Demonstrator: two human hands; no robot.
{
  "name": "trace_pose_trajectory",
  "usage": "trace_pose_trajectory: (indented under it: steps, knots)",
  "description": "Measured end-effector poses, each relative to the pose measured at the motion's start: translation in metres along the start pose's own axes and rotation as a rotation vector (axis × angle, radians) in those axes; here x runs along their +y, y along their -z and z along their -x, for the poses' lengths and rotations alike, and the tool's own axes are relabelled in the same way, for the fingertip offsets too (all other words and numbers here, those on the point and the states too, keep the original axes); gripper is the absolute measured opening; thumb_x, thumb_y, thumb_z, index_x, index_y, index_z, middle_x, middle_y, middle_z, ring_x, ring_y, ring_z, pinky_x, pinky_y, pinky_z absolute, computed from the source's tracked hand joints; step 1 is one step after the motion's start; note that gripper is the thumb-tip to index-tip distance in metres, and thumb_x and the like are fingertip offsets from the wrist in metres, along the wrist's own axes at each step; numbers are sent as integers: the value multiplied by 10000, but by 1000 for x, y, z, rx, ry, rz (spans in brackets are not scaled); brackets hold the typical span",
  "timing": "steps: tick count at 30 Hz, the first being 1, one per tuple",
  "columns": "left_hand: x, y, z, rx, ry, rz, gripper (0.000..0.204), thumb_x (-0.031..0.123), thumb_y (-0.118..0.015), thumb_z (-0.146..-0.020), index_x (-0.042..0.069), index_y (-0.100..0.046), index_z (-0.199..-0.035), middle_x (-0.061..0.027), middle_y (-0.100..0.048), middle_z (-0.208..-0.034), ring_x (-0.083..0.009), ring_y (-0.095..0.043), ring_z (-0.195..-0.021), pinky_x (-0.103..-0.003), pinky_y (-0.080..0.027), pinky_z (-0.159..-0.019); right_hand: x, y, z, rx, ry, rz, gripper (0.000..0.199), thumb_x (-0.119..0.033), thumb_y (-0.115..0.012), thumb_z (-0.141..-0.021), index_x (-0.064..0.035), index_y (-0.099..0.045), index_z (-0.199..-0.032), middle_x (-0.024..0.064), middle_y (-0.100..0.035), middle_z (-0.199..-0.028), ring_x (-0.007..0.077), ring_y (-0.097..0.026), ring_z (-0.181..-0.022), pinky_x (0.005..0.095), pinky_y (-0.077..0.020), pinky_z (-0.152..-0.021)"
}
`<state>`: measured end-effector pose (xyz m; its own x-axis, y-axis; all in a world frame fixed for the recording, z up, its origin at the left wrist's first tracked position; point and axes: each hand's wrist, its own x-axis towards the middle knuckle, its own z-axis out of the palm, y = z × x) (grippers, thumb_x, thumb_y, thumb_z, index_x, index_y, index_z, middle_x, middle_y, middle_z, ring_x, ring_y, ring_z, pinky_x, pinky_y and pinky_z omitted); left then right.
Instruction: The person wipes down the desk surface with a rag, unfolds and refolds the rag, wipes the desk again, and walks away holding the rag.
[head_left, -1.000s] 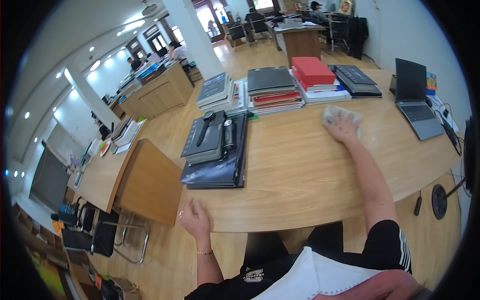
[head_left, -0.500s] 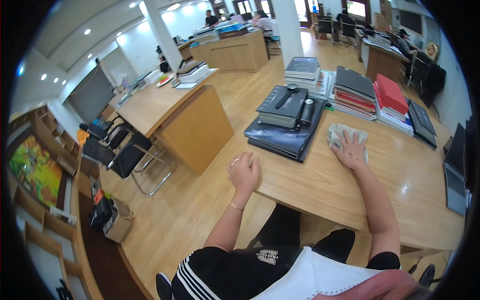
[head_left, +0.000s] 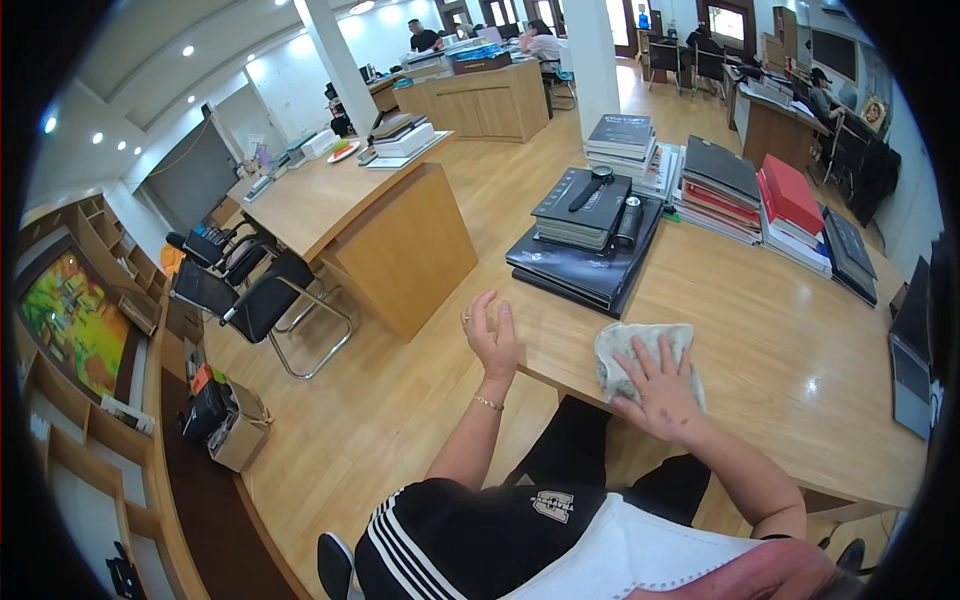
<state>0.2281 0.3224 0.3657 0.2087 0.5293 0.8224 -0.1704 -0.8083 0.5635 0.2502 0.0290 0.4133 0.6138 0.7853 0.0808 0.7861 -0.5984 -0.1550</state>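
A pale, grey-stained cloth point(head_left: 615, 370) lies on the wooden desk point(head_left: 760, 350), close to its near edge. My right hand point(head_left: 660, 390) presses down on the cloth, palm flat and fingers spread. My left hand point(head_left: 490, 335) is at the desk's left corner, wearing a ring and a bracelet. Its fingers are loosely bent, the thumb stands apart, and nothing is in it. Beyond the hands, large dark folders point(head_left: 575, 270) carry a thick black book point(head_left: 570, 210), with a wristwatch point(head_left: 592, 188) on top and a dark cylindrical object point(head_left: 629, 220) beside the book.
Along the desk's far side stand a stack of books point(head_left: 620, 140), dark folders point(head_left: 718, 170) and red binders point(head_left: 792, 195). An open laptop point(head_left: 908, 360) is at the right edge. Another desk point(head_left: 370, 205) and black chairs point(head_left: 275, 295) stand to the left. Several people sit farther back.
My right hand has slid the cloth toward me and to the left, from the desk's middle to its near edge. My left hand has turned, with its fingers pointing more upward.
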Motion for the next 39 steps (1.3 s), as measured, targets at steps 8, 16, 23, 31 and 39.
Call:
trace_pose_trajectory:
  steps: [8, 16, 23, 31, 39]
  knots:
    - [-27, 9, -17, -319, 403, 174, 294, 274, -561, -954, 35, -644, -1103, -73, -653, -988, -172, -616, -911, -304, -500, -763, -85, -13, -53, -23, 26, -36, 792, -569, -538, -847, -166, -305, -1487, 175, -199, -1557, 511, -121, -1401, 719, -60, -1058]
    - [-61, 24, -34, -459, 418, 0, 461, 419, -548, -920, 9, -639, -1110, -195, -657, -1088, -329, -606, -1053, -394, -469, -896, -137, -23, -107, 10, 124, 3, 729, -459, -586, -851, -182, -332, -1475, 159, -233, -1548, 499, -159, -1394, 711, -92, -1063]
    - [-68, 16, -17, -586, 529, -2, 548, 492, -485, -922, 22, -595, -1182, -213, -621, -1174, -355, -578, -1110, -433, -452, -936, -103, -35, -85, 106, 234, -19, 665, -267, -629, -840, -209, -376, -1451, 140, -286, -1529, 447, -219, -1394, 648, -147, -1096]
    - [-40, 23, -25, -640, 444, -345, 559, 503, -483, -913, 32, -598, -1191, -210, -633, -1148, -360, -581, -1111, -455, -450, -940, -36, 0, 28, 50, 39, -14, 594, -249, -605, -839, -197, -444, -1409, 139, -303, -1525, 419, -219, -1409, 586, -113, -1134]
    - [-41, 31, -33, -550, 562, -415, 569, 514, -554, -858, 45, -641, -1168, -179, -679, -1083, -322, -636, -1035, -411, -489, -877, 41, 15, 118, 116, -247, -91, 482, -289, -514, -908, -172, -492, -1376, 133, -315, -1524, 390, -218, -1418, 547, -109, -1150]
